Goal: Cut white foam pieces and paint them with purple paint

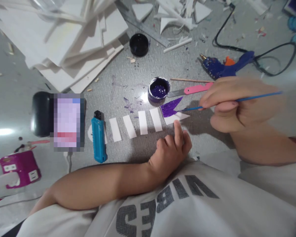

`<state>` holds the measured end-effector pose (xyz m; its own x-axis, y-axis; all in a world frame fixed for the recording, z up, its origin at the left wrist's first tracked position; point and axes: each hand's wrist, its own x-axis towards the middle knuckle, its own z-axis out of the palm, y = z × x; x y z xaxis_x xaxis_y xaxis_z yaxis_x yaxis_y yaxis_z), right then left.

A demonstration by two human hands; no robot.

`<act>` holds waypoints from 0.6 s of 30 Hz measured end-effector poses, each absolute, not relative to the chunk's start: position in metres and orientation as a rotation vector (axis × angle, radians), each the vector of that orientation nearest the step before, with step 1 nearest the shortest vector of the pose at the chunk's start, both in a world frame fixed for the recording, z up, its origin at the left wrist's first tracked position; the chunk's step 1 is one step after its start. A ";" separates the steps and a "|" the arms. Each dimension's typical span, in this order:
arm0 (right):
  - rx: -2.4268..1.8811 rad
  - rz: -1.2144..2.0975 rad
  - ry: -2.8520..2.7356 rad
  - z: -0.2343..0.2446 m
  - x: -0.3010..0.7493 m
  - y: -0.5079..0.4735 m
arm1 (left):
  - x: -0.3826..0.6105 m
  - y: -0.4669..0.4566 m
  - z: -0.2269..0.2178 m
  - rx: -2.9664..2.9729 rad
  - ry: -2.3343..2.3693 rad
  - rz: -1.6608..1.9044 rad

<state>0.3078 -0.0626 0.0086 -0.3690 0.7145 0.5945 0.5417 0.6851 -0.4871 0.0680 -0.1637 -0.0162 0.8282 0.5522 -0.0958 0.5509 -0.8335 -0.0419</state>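
My right hand point(227, 105) is closed around a thin blue paintbrush point(259, 97), its tip touching a fishtail-shaped piece of white foam board or card point(171, 119). The upper part of that piece carries wet-looking purple paint point(171, 107); the lower part is white. My left hand point(174, 143) holds nothing, with one finger stretched onto the piece's lower edge and other fingers partly curled. Just above the piece stands an open jar of purple paint point(159, 89). Several white strips, one being the nearest strip point(155, 119), lie in a row to the left.
Left of the strips are a blue utility knife point(98, 136) and a phone point(67, 121). A pink-handled blade point(198, 89) and a blue glue gun point(227, 65) lie near my right hand. White boards point(88, 59), a black lid point(138, 45) and scraps point(175, 19) are farther back.
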 end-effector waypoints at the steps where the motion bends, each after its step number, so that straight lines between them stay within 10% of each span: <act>1: -0.931 0.276 -2.083 0.010 0.306 -0.063 | 0.068 -0.163 -0.016 -2.993 -0.905 0.167; 18: -0.792 0.280 -2.267 0.008 0.307 -0.061 | 0.068 -0.162 -0.014 -2.872 -0.848 0.096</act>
